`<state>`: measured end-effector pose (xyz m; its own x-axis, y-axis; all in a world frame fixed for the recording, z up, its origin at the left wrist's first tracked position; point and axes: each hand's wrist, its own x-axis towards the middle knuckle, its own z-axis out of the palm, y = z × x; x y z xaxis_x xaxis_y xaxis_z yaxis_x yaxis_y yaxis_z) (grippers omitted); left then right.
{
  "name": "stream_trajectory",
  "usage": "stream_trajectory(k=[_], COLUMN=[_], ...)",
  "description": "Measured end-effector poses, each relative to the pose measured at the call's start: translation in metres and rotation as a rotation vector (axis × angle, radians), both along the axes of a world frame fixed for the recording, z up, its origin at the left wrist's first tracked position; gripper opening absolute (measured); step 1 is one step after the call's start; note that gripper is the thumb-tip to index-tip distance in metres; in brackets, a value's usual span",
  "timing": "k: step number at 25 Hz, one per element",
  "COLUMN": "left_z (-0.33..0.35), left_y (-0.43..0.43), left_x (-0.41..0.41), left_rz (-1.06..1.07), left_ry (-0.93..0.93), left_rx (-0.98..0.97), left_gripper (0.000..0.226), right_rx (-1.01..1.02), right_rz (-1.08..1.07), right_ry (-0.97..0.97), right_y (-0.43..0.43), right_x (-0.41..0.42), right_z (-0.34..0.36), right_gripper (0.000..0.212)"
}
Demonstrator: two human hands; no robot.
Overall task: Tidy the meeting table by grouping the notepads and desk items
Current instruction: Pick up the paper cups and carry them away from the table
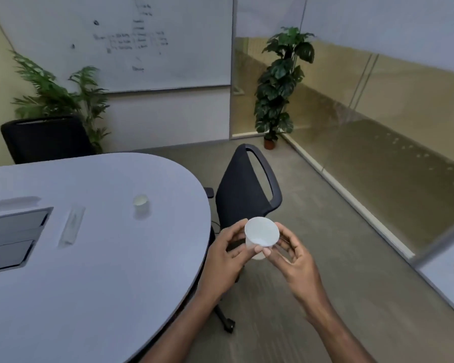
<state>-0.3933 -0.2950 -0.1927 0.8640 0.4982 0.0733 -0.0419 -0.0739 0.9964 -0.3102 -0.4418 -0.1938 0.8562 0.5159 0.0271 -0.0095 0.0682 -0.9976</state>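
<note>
we see both hands out past the right edge of the table [102,271], over the carpet. between them is a white paper cup [261,233], mouth up and tipped toward us. the left hand [227,254] curls round its left side and the right hand [294,258] round its right side, with both thumbs on the near wall. so both hands are closed on this 1 cup, which touches no surface.

a 2nd white cup [141,204] stands upright on the table, toward the rounded right edge, blurred. left of it, well apart, lies a long clear flat item [71,226]; we cannot tell what it is. at the left edge a grey hatch panel [11,237] sits sunk in the tabletop.

a black chair [247,189] stands just beyond the right edge, behind the held cup. a whiteboard [116,43] hangs on the far wall.
</note>
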Motion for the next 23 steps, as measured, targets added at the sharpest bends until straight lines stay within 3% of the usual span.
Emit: stream_trajectory(k=[6, 13, 23], left_z=[-0.005, 0.001, 0.003], left_y=[-0.068, -0.152, -0.142], left_x=[0.106, 0.227, 0.383], left_rz=[-0.084, -0.004, 0.067], left_ry=[0.032, 0.014, -0.006], left_rx=[0.035, 0.022, 0.017], left_gripper=[0.057, 0.055, 0.055], right_rx=[0.002, -0.036, -0.072], right_rz=[-0.033, -0.002, 0.072], right_ry=[-0.016, -0.08, -0.142], right_y=[-0.083, -0.155, -0.135], right_x=[0.104, 0.237, 0.406], right_z=[-0.012, -0.014, -0.011], right_gripper=[0.058, 0.053, 0.052])
